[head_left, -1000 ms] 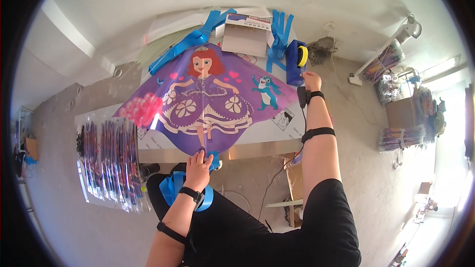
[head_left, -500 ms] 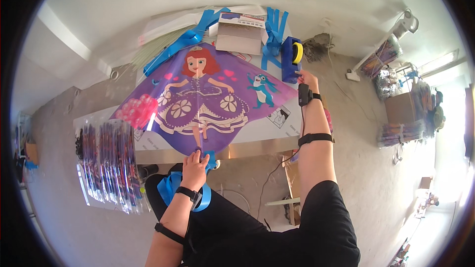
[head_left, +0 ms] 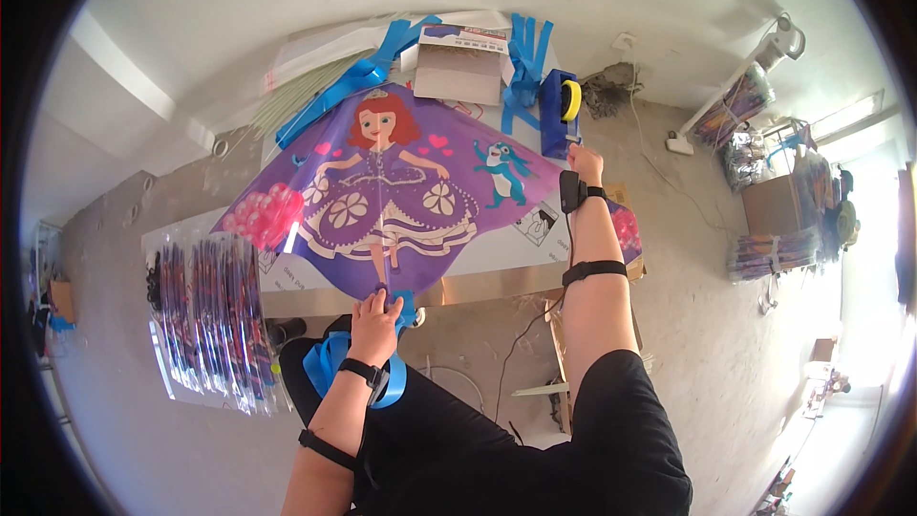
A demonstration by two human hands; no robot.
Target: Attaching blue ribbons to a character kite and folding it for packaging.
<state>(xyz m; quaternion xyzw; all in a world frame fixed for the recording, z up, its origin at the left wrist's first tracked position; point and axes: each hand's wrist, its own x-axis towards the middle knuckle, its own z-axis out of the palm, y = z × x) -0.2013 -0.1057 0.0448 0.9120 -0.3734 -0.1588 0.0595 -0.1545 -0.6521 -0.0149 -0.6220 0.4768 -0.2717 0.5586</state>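
A purple kite printed with a red-haired princess lies spread out, its lower tip toward me. My left hand rests on that tip with fingers apart, pressing beside a blue ribbon. More of this ribbon hangs in loops around my left wrist, over my lap. At the kite's right corner my right hand is closed, its fingertips at the near end of a blue tape dispenser. The dispenser carries a yellow-cored roll. Whatever the right fingers pinch is too small to make out.
Behind the kite stand an opened cardboard box, pale thin rods and blue ribbon strips. Bagged packages lie at the table's left. A cable runs down near my right arm. Wrapped bundles stand far right.
My right hand has shifted slightly left and toward me, and its fingers are drawn in closer at the dispenser's end. The left hand and kite stay in place.
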